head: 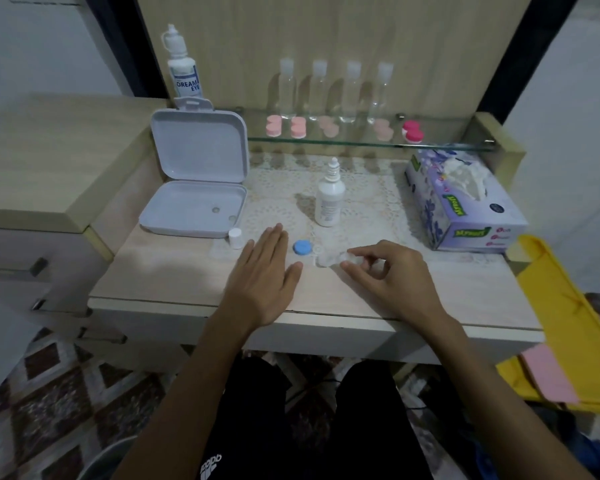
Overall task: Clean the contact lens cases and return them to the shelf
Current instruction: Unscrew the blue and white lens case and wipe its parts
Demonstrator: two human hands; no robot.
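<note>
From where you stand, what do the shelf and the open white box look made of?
The shelf looks like clear glass: the lace mat shows through it and its edge is greenish. The open white box seems to be moulded plastic with a matte, smooth finish and rounded corners.

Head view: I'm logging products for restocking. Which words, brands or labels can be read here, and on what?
"DREAM EYE": tall white bottle behind the open white box.
"Mysoft": tissue box, on its top and its front side.
Adidas logo, seen upside down: black shorts.
Small white bottle on the table: label print too small to read.
Small round marks on the tissue box: too blurred to read.
</note>
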